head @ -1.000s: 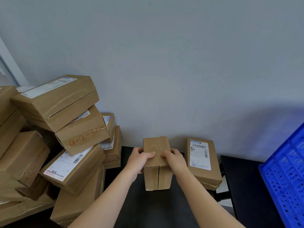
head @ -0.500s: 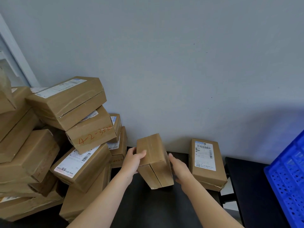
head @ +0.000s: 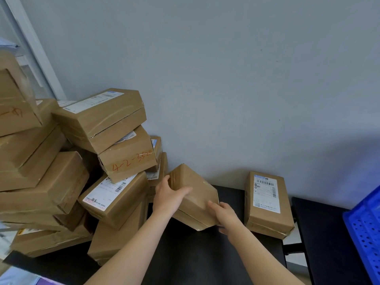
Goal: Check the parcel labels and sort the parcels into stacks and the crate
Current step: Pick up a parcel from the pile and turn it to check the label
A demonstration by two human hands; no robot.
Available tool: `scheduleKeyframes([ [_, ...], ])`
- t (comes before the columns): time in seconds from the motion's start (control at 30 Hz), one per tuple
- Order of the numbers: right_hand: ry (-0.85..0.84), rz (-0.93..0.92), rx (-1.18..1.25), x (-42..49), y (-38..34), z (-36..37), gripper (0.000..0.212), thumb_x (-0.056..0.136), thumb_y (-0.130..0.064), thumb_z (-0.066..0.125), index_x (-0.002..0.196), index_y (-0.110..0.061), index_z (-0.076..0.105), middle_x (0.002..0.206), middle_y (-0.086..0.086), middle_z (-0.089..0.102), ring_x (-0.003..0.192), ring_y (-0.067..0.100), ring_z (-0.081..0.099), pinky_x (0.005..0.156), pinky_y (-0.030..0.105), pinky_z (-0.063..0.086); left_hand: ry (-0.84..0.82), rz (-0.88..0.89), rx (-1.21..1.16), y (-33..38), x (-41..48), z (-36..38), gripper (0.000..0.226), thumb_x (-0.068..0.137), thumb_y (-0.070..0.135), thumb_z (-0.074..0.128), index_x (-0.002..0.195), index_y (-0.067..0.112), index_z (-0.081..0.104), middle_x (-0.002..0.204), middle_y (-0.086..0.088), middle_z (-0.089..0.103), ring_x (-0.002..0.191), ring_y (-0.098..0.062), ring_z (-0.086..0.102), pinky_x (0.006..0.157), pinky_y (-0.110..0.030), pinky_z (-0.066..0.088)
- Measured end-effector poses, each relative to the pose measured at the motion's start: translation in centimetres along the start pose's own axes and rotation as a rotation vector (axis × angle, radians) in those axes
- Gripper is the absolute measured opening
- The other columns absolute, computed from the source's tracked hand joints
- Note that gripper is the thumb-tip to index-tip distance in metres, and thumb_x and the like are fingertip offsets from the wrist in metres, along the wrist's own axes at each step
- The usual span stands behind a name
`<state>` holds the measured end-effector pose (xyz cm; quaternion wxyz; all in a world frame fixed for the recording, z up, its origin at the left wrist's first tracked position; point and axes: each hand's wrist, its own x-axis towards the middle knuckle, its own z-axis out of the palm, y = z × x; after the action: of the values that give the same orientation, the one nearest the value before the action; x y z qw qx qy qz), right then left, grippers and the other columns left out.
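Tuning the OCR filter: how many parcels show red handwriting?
2: the 4-2-3520 parcel in the middle of the pile, and the left-edge parcel high in the pile. Hidden faces may carry more.

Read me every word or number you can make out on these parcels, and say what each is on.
"4-2-3520", orange handwriting, last digits uncertain: marked box.
Orange scrawl, far-left box: unreadable.
Printed labels, right parcel, lower box, top box: too blurred.
Held parcel: no text shows.

The left forearm [head: 131, 249] and right forearm [head: 259, 256] are bare right up to the picture's lower edge. The left hand [head: 168, 197] and right hand [head: 223, 214] are bare too, with smooth, slim fingers whose finer detail is blurred.
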<state>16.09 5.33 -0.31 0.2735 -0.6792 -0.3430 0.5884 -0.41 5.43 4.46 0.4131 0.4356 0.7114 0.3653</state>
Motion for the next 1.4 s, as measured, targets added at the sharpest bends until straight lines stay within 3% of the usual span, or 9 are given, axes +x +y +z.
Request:
scheduleKeyframes([
  [0.2, 0.034, 0.129, 0.344, 0.5, -0.3, -1.8, 0.068, 0.088, -0.052, 0.057, 0.144, -0.021, 0.035, 0.141, 0.009, 0.044, 0.121, 0.032, 0.049, 0.098, 0.048, 0.043, -0.056, -0.085, -0.288, -0.7, 0.5, -1.1, 0.066, 0.080, 0.032, 0.070, 0.137, 0.025, 0.038, 0.129, -0.003, 0.047, 0.108, -0.020, 0.049, 0.086, -0.035, 0.042],
  [0.33, -0.082, 0.144, 0.479, 0.2, 0.2, -3.0, 0.071, 0.079, -0.067, 0.056, 0.135, -0.024, 0.047, 0.128, 0.008, 0.057, 0.110, 0.032, 0.058, 0.076, 0.042, 0.052, -0.123, -0.210, -0.420, -1.4, 0.7, -1.1, 0.049, 0.080, 0.032, 0.068, 0.125, 0.023, 0.049, 0.112, -0.006, 0.055, 0.101, -0.025, 0.054, 0.092, -0.045, 0.047],
  [0.5, -0.125, 0.148, 0.455, -0.2, 0.1, -3.8, 0.061, 0.080, -0.059, 0.060, 0.126, -0.020, 0.050, 0.120, 0.012, 0.059, 0.107, 0.035, 0.057, 0.082, 0.046, 0.048, -0.211, -0.327, -0.522, -1.9, 0.5, -0.9, 0.028, 0.083, 0.034, 0.063, 0.106, 0.019, 0.058, 0.110, -0.012, 0.058, 0.102, -0.030, 0.055, 0.094, -0.045, 0.045],
  [0.63, -0.078, 0.133, 0.423, -0.5, -0.2, -3.8, 0.057, 0.079, -0.048, 0.066, 0.124, -0.018, 0.048, 0.118, 0.015, 0.056, 0.105, 0.035, 0.056, 0.081, 0.045, 0.051, -0.169, -0.273, -0.419, -1.8, 0.8, -0.4, 0.040, 0.087, 0.030, 0.061, 0.123, 0.014, 0.052, 0.110, -0.008, 0.056, 0.100, -0.026, 0.053, 0.092, -0.043, 0.044],
  [0.77, -0.007, 0.057, 0.297, -0.6, -1.0, -3.6, 0.058, 0.079, -0.046, 0.066, 0.126, -0.017, 0.047, 0.118, 0.013, 0.055, 0.106, 0.031, 0.054, 0.088, 0.043, 0.049, -0.115, -0.111, -0.147, -1.4, 0.8, 0.2, 0.068, 0.087, 0.028, 0.065, 0.145, 0.014, 0.031, 0.137, -0.006, 0.046, 0.120, -0.025, 0.047, 0.093, -0.035, 0.040],
  [0.97, 0.107, -0.141, 0.163, -1.4, -2.1, -3.0, 0.072, 0.077, -0.045, 0.069, 0.140, -0.023, 0.040, 0.127, 0.001, 0.049, 0.110, 0.020, 0.050, 0.088, 0.034, 0.043, -0.090, 0.059, 0.163, -1.5, 0.6, 1.4, 0.066, 0.087, 0.044, 0.062, 0.144, 0.021, 0.036, 0.147, -0.003, 0.035, 0.132, -0.023, 0.039, 0.104, -0.037, 0.037],
  [1.2, 0.115, -0.299, 0.026, -2.9, -3.0, -1.7, 0.081, 0.076, -0.048, 0.072, 0.145, -0.026, 0.034, 0.141, 0.000, 0.041, 0.123, 0.021, 0.044, 0.096, 0.032, 0.040, -0.207, 0.091, 0.040, -0.2, -0.2, 2.9, 0.068, 0.089, 0.055, 0.051, 0.146, 0.023, 0.032, 0.144, 0.000, 0.041, 0.129, -0.020, 0.042, 0.105, -0.037, 0.038],
  [1.33, 0.081, -0.329, 0.073, -3.7, -4.0, -1.6, 0.068, 0.088, -0.042, 0.063, 0.146, -0.025, 0.032, 0.142, 0.003, 0.041, 0.127, 0.021, 0.043, 0.096, 0.031, 0.039, -0.212, 0.035, -0.130, 0.9, -0.8, 2.7, 0.058, 0.096, 0.051, 0.040, 0.145, 0.021, 0.033, 0.128, 0.001, 0.050, 0.115, -0.016, 0.047, 0.091, -0.029, 0.036],
  [1.4, 0.079, -0.320, 0.106, -3.8, -4.4, -1.6, 0.060, 0.093, -0.033, 0.057, 0.147, -0.023, 0.032, 0.142, 0.005, 0.042, 0.128, 0.023, 0.043, 0.101, 0.036, 0.041, -0.195, 0.028, -0.178, 1.3, -0.8, 2.5, 0.057, 0.097, 0.053, 0.035, 0.143, 0.020, 0.036, 0.123, 0.004, 0.050, 0.112, -0.015, 0.046, 0.092, -0.031, 0.035],
])
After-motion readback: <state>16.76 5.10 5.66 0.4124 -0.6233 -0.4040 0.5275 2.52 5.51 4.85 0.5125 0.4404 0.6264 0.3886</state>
